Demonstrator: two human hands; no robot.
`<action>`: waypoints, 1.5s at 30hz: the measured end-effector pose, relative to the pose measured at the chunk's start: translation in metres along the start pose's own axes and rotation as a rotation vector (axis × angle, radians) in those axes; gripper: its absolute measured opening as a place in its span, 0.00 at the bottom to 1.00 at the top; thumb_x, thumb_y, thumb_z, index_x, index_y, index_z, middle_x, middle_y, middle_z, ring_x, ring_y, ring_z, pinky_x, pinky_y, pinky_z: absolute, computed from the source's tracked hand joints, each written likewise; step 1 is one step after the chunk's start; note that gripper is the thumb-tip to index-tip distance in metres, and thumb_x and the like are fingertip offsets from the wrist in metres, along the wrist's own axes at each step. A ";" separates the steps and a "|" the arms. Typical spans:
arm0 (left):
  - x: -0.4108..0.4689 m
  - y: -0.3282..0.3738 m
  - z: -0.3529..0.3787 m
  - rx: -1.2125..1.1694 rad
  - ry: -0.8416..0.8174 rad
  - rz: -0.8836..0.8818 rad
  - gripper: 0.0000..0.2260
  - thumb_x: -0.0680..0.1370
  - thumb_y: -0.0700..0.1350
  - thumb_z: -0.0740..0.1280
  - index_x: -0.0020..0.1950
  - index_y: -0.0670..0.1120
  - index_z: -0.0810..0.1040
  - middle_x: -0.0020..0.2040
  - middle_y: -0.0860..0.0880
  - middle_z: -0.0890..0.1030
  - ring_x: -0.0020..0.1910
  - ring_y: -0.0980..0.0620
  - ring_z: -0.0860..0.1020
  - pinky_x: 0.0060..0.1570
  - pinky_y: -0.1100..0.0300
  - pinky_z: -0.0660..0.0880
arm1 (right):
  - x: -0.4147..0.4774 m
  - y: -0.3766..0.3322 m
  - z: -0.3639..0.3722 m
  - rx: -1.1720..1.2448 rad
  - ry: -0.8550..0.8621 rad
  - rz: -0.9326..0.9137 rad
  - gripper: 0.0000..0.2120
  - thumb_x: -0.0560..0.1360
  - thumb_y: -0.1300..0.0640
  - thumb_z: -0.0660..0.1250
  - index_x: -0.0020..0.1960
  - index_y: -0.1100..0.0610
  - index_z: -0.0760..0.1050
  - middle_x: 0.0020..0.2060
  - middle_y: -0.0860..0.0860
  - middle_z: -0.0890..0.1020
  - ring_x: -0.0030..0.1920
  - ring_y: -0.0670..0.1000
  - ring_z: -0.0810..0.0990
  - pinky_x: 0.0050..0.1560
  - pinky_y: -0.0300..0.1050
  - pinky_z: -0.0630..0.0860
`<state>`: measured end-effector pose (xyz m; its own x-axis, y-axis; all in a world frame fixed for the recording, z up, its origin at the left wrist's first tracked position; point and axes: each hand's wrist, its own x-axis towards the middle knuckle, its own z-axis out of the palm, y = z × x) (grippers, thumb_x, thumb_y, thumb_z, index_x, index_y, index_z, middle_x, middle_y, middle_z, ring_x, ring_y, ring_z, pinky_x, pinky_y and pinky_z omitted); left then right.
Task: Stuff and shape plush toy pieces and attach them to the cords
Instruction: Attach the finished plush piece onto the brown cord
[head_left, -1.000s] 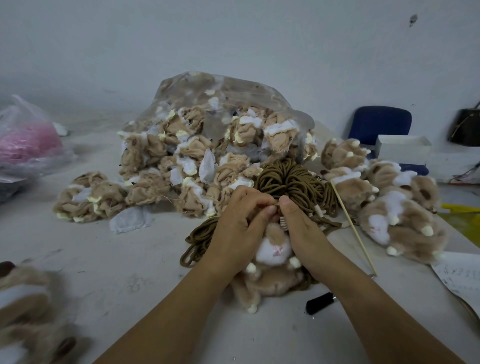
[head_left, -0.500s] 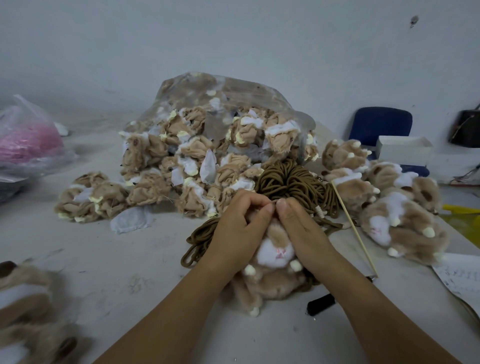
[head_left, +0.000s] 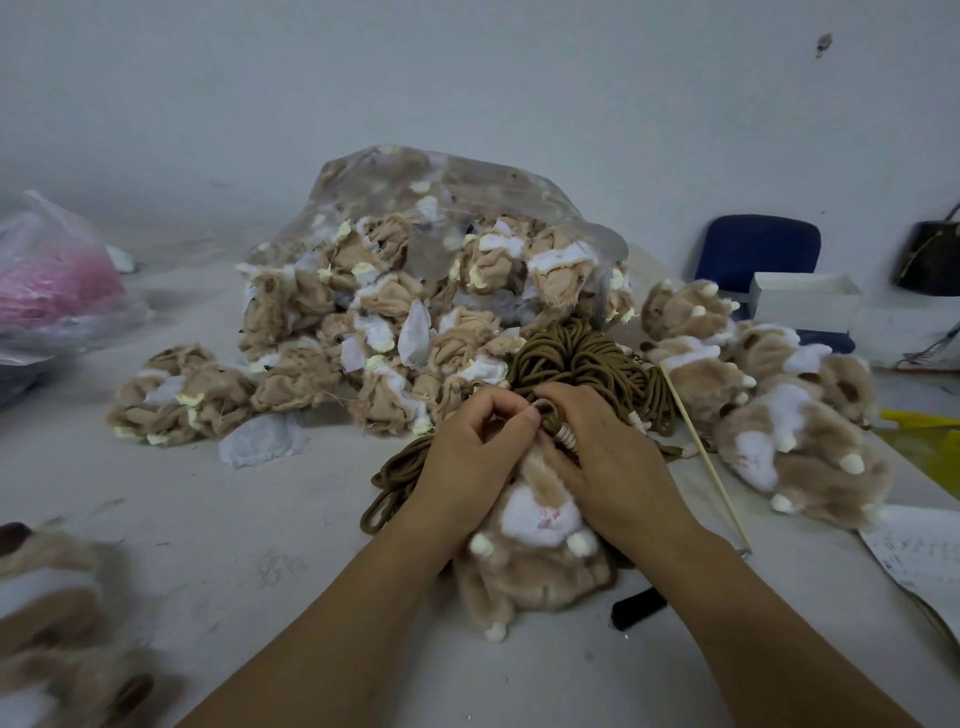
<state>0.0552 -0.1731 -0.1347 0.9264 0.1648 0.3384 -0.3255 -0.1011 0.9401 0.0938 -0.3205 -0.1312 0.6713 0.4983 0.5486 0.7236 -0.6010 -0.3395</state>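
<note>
The plush toy (head_left: 537, 551) lies face up on the table (head_left: 249, 519), just on the near side of the cord bundle (head_left: 576, 358); its long axis runs from the viewer toward the bundle, with the head end touching the bundle and the feet pointing away from it; the left hand (head_left: 467, 457) has curled fingers, its thumb pinching the toy's head top against a cord loop; the right hand (head_left: 605, 462) curls round the head's other side; a thin stick (head_left: 701, 452) lies right of the bundle.
</note>
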 end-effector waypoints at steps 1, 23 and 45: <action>0.000 0.000 0.000 0.002 -0.004 0.008 0.11 0.80 0.42 0.67 0.40 0.56 0.79 0.37 0.58 0.81 0.38 0.60 0.78 0.40 0.65 0.74 | 0.001 -0.001 0.000 -0.018 -0.008 -0.009 0.16 0.79 0.51 0.62 0.65 0.56 0.70 0.56 0.51 0.75 0.47 0.54 0.78 0.39 0.55 0.76; 0.004 0.005 -0.003 -0.079 -0.034 -0.092 0.14 0.81 0.47 0.66 0.36 0.58 0.81 0.36 0.57 0.82 0.38 0.61 0.79 0.39 0.68 0.75 | 0.005 -0.003 -0.001 0.040 -0.162 0.075 0.24 0.77 0.35 0.51 0.53 0.55 0.68 0.42 0.49 0.74 0.39 0.51 0.74 0.37 0.48 0.68; 0.006 0.001 -0.007 -0.218 -0.069 -0.238 0.10 0.78 0.48 0.69 0.38 0.54 0.83 0.38 0.52 0.84 0.38 0.58 0.82 0.37 0.66 0.77 | 0.003 -0.001 0.003 -0.025 -0.102 0.068 0.18 0.82 0.48 0.54 0.68 0.54 0.71 0.59 0.51 0.79 0.56 0.52 0.78 0.54 0.50 0.74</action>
<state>0.0594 -0.1658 -0.1315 0.9896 0.0909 0.1118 -0.1243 0.1460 0.9814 0.0951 -0.3161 -0.1318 0.7322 0.5165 0.4440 0.6728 -0.6500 -0.3534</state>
